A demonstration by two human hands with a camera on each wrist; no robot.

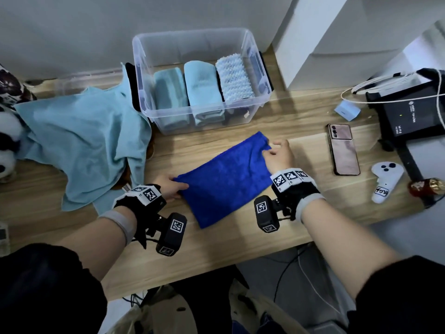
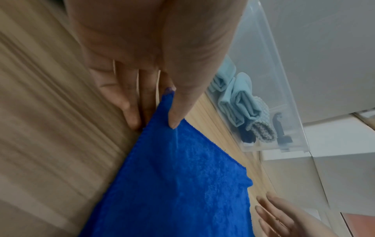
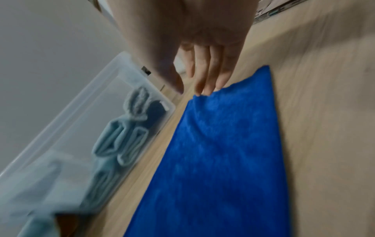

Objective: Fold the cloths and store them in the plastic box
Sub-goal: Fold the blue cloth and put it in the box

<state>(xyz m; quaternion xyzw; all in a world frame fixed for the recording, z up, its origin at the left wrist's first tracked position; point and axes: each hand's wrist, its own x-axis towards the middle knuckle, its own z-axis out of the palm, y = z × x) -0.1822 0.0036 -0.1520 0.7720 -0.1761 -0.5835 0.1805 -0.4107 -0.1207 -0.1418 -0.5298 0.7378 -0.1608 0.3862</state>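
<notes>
A folded dark blue cloth (image 1: pixel 224 179) (image 2: pixel 172 184) (image 3: pixel 219 152) lies slantwise on the wooden table (image 1: pixel 240 237). My left hand (image 1: pixel 177 188) (image 2: pixel 156 118) pinches its near-left corner, thumb on top and fingers beneath. My right hand (image 1: pixel 272 148) (image 3: pixel 192 89) is at the far-right corner with straight fingers; their tips touch the cloth's edge and the thumb stands apart. Behind the cloth is the clear plastic box (image 1: pixel 199 39) (image 2: pixel 274 80) (image 3: pixel 101 83), holding two folded light blue cloths (image 1: pixel 187 92) and a white-blue textured one (image 1: pixel 233 78). An unfolded light blue cloth (image 1: pixel 84 141) lies at the left.
To the right lie a phone (image 1: pixel 343 150), a white controller (image 1: pixel 385 179), a small blue cube (image 1: pixel 346 111) and a black device with cables (image 1: pixel 414 114). A panda plush (image 1: pixel 7 145) sits at the far left. The table's front edge runs just below my wrists.
</notes>
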